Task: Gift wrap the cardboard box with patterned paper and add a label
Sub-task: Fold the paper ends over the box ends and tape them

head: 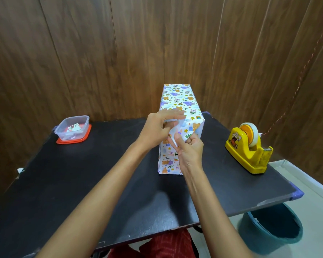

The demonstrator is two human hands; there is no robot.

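While the box (177, 98) stands on the black table (78, 175) wrapped in patterned paper (192, 121), the left hand (161, 128) pinches a fold at its near end and the right hand (190, 150) grips the flap just below.

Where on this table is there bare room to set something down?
Bare table between the plastic container and wrapped box, and between box and tape dispenser. Crowded at box's near end: left hand, right hand grip it.
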